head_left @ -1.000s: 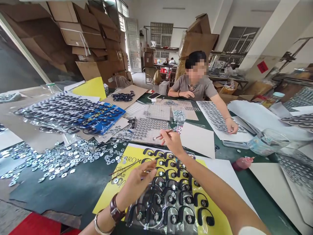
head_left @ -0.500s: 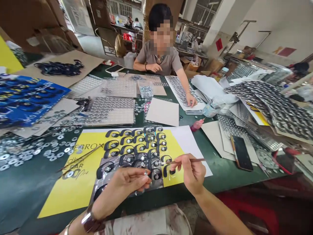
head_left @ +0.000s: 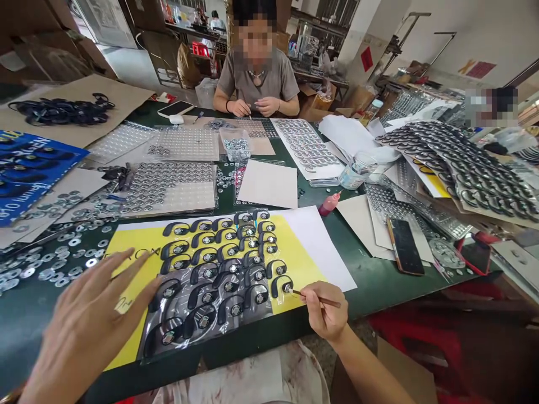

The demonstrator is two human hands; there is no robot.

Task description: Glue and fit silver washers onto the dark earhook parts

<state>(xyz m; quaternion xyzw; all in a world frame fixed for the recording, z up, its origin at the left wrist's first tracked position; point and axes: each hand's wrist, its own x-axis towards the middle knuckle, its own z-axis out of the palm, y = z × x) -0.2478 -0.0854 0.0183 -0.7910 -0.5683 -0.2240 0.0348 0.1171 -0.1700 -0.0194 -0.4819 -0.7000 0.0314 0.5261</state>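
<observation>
My left hand hovers over the left part of a yellow-and-white sheet, fingers spread and nothing visibly held. It hides part of the print there and the place where a pair of tweezers lay. My right hand pinches a thin brown-handled brush. Its pale tip meets the round silvery centre of a black ear-hook piece at the near right. Several rows of like black ear-hook pieces lie on the sheet, the nearer ones on clear plastic over a grey area.
Loose metal washers are scattered at the left. A red-tinted bottle, a phone and card sheets lie to the right. Grey card and trays of small parts lie beyond. A person sits opposite.
My left hand has moved left and opened from a pinch on a small round piece. The brush has shifted to a nearer-right ear-hook piece. The person opposite has drawn an outstretched arm back.
</observation>
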